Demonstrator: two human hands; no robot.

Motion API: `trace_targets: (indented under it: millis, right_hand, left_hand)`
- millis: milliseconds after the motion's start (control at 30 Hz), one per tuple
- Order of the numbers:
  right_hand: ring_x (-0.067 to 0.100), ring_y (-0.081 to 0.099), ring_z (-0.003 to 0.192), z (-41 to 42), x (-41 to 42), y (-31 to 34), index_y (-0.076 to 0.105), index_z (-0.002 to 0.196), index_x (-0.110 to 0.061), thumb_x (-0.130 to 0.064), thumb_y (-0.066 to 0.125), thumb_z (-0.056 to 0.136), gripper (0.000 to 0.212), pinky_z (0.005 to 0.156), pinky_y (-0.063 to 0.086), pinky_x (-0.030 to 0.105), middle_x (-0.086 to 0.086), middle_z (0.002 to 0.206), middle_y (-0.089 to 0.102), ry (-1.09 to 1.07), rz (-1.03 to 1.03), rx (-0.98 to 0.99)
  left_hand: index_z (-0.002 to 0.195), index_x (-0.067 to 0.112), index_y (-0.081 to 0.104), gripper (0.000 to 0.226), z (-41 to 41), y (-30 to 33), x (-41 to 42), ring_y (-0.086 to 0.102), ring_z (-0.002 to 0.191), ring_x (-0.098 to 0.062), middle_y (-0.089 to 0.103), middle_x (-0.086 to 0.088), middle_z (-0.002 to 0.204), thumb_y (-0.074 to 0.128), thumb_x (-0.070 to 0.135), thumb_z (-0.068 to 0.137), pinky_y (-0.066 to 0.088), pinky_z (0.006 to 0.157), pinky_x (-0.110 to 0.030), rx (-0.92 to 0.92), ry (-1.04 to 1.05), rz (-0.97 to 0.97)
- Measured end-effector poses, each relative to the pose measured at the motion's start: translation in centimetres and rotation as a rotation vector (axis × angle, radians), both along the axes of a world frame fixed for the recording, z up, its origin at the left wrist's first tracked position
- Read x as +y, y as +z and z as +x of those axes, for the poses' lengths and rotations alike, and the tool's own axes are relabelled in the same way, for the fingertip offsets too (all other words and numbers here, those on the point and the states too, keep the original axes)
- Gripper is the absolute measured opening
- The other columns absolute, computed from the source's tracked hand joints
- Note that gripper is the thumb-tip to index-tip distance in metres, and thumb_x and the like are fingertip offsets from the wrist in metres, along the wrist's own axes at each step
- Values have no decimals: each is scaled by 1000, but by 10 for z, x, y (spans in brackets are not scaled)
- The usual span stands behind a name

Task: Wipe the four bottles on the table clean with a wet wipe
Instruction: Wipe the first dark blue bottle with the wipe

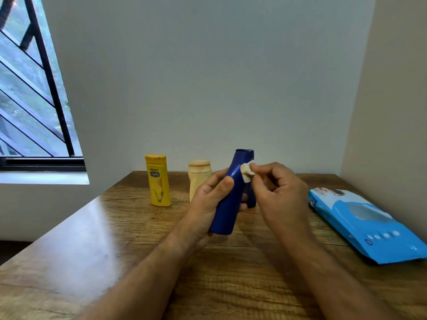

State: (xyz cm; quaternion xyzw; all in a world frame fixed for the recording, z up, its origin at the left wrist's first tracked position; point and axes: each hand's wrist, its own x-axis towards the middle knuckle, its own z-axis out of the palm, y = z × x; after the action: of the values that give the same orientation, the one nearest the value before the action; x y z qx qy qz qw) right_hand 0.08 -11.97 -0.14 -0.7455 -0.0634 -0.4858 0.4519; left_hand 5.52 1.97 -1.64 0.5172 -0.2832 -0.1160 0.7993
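The wooden table [138,239] fills the lower half of the frame, its far edge meeting the wall and its left edge running down toward the lower left, with bare wood in the foreground between the forearms. At centre, the left hand [209,202] wraps its curled fingers and thumb around the dark blue bottle [231,195], holding it lifted and tilted with its top leaning up and to the right. The right hand [280,192] pinches a small wadded wet wipe [246,173] and presses it against the bottle's upper side. A blue wipes pack [367,225] lies flat at the right edge. Behind the hands stand a yellow bottle [158,181] and a beige bottle [198,176], upright and apart. Another dark bottle [251,199] shows partly behind the held one.
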Motion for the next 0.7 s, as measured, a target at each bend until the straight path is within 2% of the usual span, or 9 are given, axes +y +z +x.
trace_targets:
  millis: [33, 100, 167, 200, 267, 333, 400, 533, 700]
  right_hand:
    - [6, 65, 81, 0, 0, -2, 69, 96, -24, -16, 67, 89, 11, 64, 58, 24, -12, 90, 66, 29, -64, 20]
    - [5, 63, 79, 1, 4, -6, 70, 93, -22, -13, 70, 86, 12, 64, 54, 16, -13, 88, 65, 85, -264, 74]
    - [5, 60, 78, 2, 7, -9, 71, 91, -23, -14, 70, 84, 11, 64, 46, 9, -14, 85, 64, 89, -425, 98]
    - [4, 60, 79, 2, 7, -9, 71, 91, -23, -15, 70, 84, 11, 64, 45, 8, -13, 84, 64, 75, -426, 99]
    - [2, 60, 79, 3, 5, -8, 69, 95, -24, -17, 67, 86, 11, 65, 48, 10, -12, 86, 64, 4, -282, 76]
    - [3, 62, 80, 4, -1, -2, 66, 97, -24, -18, 64, 88, 10, 62, 52, 12, -9, 90, 65, -83, -38, 33]
    - [4, 62, 82, 3, -5, 2, 64, 97, -23, -20, 64, 89, 8, 61, 53, 11, -7, 93, 64, -142, 92, 1]
    - [2, 59, 83, 1, 3, 0, 65, 93, -20, -15, 65, 88, 7, 68, 52, 16, -9, 94, 59, -90, -136, 23]
    - [-2, 60, 87, 0, 8, -7, 72, 92, -23, -12, 72, 82, 15, 75, 45, 7, -17, 92, 63, 126, -477, 122]
  left_hand:
    - [132, 12, 58, 72, 2, 0, 0, 69, 97, -28, 69, -17, 121, 84, 46, 74, 58, 84, -41, 5, -6, -40]
    - [129, 12, 60, 66, 5, 1, 2, 70, 92, -24, 71, -13, 110, 83, 41, 74, 59, 79, -37, 29, 22, -131]
    - [128, 11, 60, 70, 6, 2, 4, 66, 86, -24, 68, -12, 102, 83, 48, 73, 56, 76, -39, 64, 58, -168]
    - [129, 10, 60, 72, 7, 2, 5, 64, 86, -25, 68, -13, 101, 81, 51, 74, 54, 77, -41, 76, 82, -168]
    - [127, 10, 60, 62, 5, 4, 6, 65, 85, -27, 70, -16, 102, 72, 50, 81, 56, 77, -42, 95, 119, -150]
    - [126, 10, 59, 53, 2, 6, 7, 69, 80, -27, 72, -17, 100, 64, 45, 85, 60, 75, -40, 103, 118, -113]
    - [126, 8, 58, 54, 0, 7, 8, 70, 78, -28, 73, -19, 97, 65, 45, 87, 61, 73, -40, 102, 96, -58]
    - [123, 8, 62, 47, -4, 3, 3, 69, 87, -27, 72, -16, 106, 65, 43, 91, 59, 76, -41, 61, 34, 32]
    - [124, 5, 62, 60, 3, 6, 5, 67, 85, -27, 69, -18, 101, 58, 51, 86, 58, 74, -40, 113, 130, -49]
